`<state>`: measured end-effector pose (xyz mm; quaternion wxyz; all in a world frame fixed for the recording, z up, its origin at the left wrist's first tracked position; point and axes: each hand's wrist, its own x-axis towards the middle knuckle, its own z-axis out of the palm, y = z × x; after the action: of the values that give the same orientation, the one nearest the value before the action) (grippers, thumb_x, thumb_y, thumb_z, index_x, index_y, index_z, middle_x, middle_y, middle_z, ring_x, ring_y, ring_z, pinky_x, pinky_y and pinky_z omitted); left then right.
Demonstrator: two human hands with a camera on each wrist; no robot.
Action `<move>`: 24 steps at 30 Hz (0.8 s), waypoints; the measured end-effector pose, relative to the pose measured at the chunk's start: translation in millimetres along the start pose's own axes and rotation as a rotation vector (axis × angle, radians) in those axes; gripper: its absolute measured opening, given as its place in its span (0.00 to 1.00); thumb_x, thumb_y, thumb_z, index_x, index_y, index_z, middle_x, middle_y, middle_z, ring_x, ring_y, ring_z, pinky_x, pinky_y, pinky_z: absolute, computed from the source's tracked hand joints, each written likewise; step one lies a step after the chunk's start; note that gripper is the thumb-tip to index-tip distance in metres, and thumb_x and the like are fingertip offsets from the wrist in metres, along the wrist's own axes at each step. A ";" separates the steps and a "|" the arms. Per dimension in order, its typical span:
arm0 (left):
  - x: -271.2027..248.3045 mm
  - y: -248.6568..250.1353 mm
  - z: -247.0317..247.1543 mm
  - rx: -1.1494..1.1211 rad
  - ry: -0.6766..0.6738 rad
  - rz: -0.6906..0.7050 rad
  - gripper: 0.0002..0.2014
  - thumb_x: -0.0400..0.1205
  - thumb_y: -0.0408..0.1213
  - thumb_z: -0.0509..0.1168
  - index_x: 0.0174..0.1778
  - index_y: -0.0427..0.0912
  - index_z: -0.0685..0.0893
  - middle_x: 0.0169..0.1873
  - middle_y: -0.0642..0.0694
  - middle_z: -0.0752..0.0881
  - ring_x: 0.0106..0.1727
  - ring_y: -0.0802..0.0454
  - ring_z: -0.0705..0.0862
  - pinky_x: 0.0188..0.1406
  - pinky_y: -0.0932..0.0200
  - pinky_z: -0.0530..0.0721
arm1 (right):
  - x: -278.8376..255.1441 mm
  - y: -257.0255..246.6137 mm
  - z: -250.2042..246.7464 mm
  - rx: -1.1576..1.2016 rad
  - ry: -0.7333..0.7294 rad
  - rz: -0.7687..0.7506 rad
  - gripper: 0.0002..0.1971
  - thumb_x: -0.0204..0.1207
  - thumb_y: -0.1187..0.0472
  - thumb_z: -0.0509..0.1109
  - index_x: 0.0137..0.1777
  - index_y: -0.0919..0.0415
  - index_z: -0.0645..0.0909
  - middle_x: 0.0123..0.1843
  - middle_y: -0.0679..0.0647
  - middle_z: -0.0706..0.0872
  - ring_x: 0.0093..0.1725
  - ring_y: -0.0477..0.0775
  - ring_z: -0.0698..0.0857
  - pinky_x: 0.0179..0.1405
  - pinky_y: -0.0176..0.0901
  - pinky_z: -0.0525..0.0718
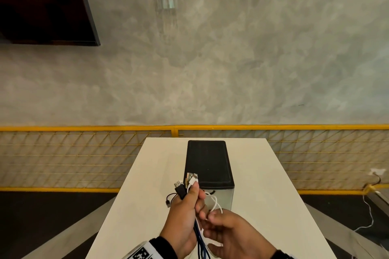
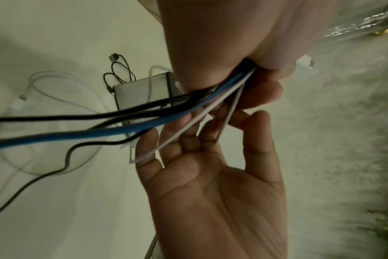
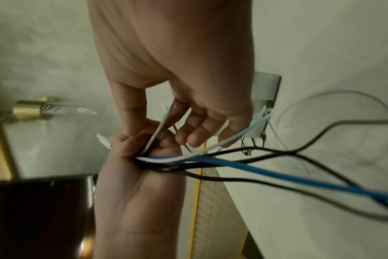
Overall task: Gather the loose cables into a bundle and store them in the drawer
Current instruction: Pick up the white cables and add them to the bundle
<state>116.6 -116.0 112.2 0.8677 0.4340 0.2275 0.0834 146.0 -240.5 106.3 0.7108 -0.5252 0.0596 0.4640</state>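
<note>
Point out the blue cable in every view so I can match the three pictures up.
Head: blue cable at bottom centre, hanging below the left hand between both hands.
Left wrist: it runs from the left edge up to that hand's grip.
Right wrist: it runs from the grip to the lower right edge.
Shared landmark: the black-topped drawer box.

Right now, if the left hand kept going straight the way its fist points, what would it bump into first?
Probably the black box. The left hand grips the cables with their plugs aimed up and forward at the box's near edge on the table. Depth is unclear, so it might pass just above the lid.
</note>
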 end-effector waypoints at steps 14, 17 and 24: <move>-11.4 1.7 -53.7 0.233 -0.138 -0.212 0.21 0.86 0.42 0.62 0.27 0.38 0.77 0.19 0.44 0.62 0.15 0.53 0.60 0.22 0.64 0.61 | 24.1 -36.5 -29.1 0.523 0.256 -0.122 0.18 0.78 0.55 0.62 0.26 0.55 0.73 0.21 0.50 0.70 0.28 0.49 0.70 0.38 0.44 0.72; -11.4 9.7 -83.1 0.410 -0.169 -0.288 0.22 0.86 0.43 0.62 0.26 0.38 0.74 0.20 0.42 0.63 0.16 0.52 0.62 0.21 0.65 0.60 | 27.4 -53.2 -51.5 0.626 0.330 -0.152 0.20 0.83 0.53 0.58 0.27 0.54 0.69 0.17 0.48 0.66 0.26 0.47 0.64 0.35 0.42 0.68; -8.9 18.9 -81.4 0.493 -0.076 -0.180 0.15 0.86 0.38 0.63 0.35 0.41 0.69 0.19 0.47 0.67 0.18 0.55 0.59 0.22 0.65 0.54 | 43.2 -42.3 -51.6 0.533 0.386 -0.139 0.20 0.86 0.54 0.52 0.31 0.55 0.66 0.16 0.49 0.63 0.15 0.48 0.63 0.19 0.34 0.67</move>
<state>71.7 -49.3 87.8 0.7476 0.6132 0.2459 -0.0686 221.7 -256.9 88.0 0.8286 -0.4020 0.2766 0.2745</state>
